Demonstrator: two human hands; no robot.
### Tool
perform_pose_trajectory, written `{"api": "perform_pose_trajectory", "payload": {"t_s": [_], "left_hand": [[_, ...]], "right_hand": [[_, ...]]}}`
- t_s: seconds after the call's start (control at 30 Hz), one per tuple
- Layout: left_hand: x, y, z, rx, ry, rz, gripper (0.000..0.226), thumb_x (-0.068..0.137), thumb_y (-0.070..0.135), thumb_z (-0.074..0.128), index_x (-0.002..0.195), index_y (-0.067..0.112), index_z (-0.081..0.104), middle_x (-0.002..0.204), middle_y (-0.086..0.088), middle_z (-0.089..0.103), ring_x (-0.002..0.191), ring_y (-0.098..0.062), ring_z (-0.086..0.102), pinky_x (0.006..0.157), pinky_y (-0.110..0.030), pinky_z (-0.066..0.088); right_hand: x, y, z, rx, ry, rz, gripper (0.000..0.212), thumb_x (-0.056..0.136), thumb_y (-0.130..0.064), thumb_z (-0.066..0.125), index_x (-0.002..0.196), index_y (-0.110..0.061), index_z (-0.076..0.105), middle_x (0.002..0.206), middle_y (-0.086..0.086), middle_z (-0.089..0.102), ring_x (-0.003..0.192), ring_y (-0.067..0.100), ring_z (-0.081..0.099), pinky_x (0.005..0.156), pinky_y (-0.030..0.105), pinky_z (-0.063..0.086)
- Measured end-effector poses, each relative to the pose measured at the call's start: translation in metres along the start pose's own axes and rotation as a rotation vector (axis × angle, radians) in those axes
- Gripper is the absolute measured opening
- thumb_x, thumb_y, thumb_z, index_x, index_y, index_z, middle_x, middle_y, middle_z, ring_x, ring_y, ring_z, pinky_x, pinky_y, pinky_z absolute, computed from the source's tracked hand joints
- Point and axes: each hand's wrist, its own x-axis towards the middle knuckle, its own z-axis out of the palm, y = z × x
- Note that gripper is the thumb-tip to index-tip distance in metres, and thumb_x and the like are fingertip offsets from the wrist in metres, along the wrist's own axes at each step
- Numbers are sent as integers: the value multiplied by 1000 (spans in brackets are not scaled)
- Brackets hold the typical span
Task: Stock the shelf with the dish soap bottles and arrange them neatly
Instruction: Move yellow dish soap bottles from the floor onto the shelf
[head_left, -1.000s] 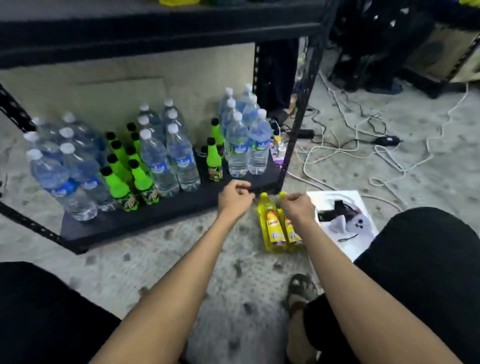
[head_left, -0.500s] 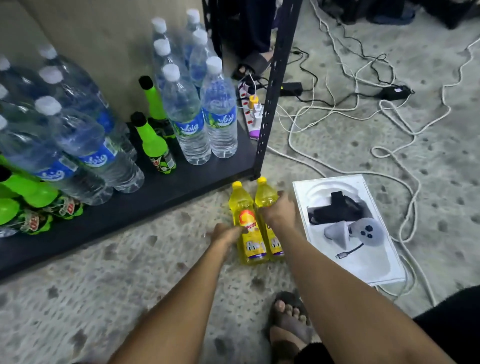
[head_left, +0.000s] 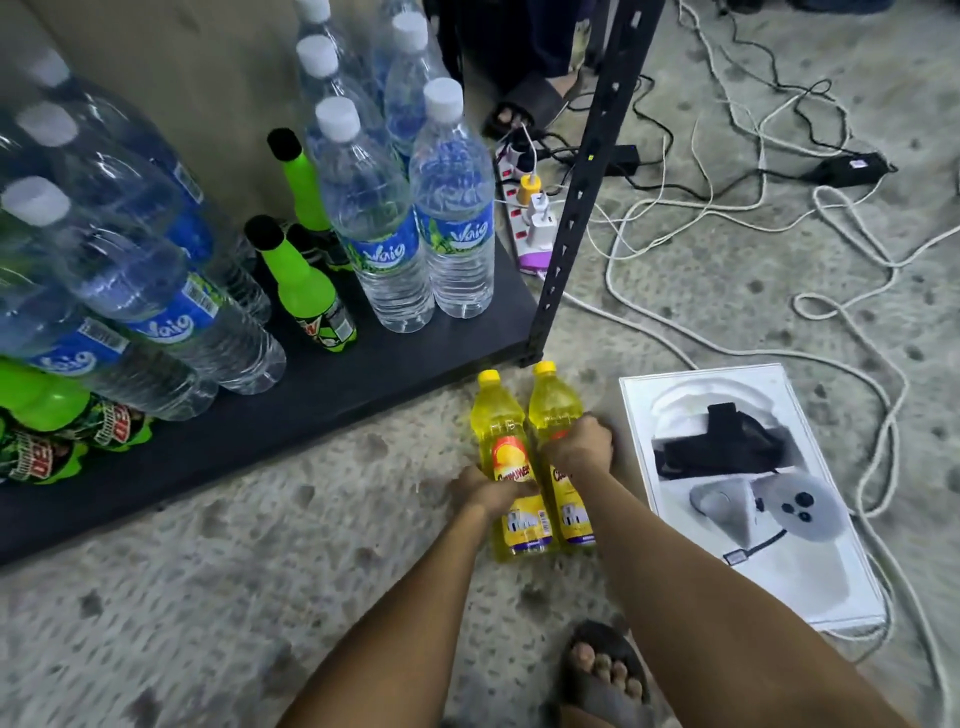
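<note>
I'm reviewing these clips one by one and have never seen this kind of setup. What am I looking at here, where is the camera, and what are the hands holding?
There is no machine here: a person wears a wide-angle camera on the head, so the one view looks down along their own bare arms. The left hand grips one yellow dish soap bottle, and the right hand grips the second yellow dish soap bottle beside it. Both bottles stand upright on the concrete floor, just off the corner of the black shelf. The shelf already carries water bottles and green soda bottles. To the right lies a white box among loose cables, and the person's sandalled foot shows below.
</note>
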Motion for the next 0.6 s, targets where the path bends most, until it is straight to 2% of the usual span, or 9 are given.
{"api": "perform_pose_trajectory", "payload": {"t_s": [0.1, 0.23, 0.3, 0.4, 0.47, 0.53, 0.6], "left_hand": [[-3, -4, 0, 6, 19, 9, 76, 50, 32, 96, 116, 13, 62, 115, -8, 70, 98, -25, 70, 79, -35, 60], [-15, -20, -15, 67, 50, 5, 77, 53, 29, 94, 120, 12, 59, 117, -9, 68, 105, -28, 67, 82, -35, 58], [-25, -33, -32, 73, 79, 16, 71, 51, 25, 93, 115, 15, 63, 110, -7, 70, 98, -26, 68, 80, -35, 59], [-48, -53, -64, 42, 127, 65, 66, 49, 21, 95, 107, 20, 64, 98, -1, 73, 81, -19, 67, 62, -23, 52], [-67, -59, -89, -13, 158, 109, 64, 47, 20, 97, 100, 24, 62, 100, 0, 74, 73, -13, 65, 57, -20, 47], [-91, -60, -115, -54, 188, 179, 69, 46, 22, 97, 105, 24, 61, 103, 2, 73, 74, -10, 66, 61, -20, 49], [-118, -56, -143, -96, 212, 275, 79, 47, 20, 97, 117, 19, 61, 110, 1, 72, 86, -14, 69, 75, -26, 56]], "right_hand": [[-7, 4, 3, -1, 54, -8, 30, 75, -19, 75, 99, -3, 68, 109, 19, 71, 105, 37, 68, 83, 37, 56], [-26, 11, 6, 9, 78, -27, 28, 75, -13, 70, 102, -3, 65, 108, 20, 70, 105, 40, 67, 82, 38, 56], [-40, 11, 2, 20, 82, -77, 29, 74, -13, 70, 100, -3, 64, 106, 20, 69, 103, 40, 66, 80, 36, 54], [-70, 7, -10, 90, 107, -160, 30, 69, -12, 71, 97, -5, 62, 101, 21, 69, 97, 41, 65, 68, 31, 45], [-96, 2, -22, 163, 143, -237, 37, 65, -14, 76, 98, -7, 61, 97, 21, 69, 94, 42, 65, 65, 28, 39], [-128, -8, -35, 215, 176, -314, 42, 63, -17, 79, 100, -8, 63, 94, 20, 70, 92, 43, 65, 65, 29, 40], [-164, -21, -50, 267, 209, -409, 40, 63, -21, 81, 98, -13, 63, 90, 18, 72, 83, 37, 67, 63, 28, 43]]}}
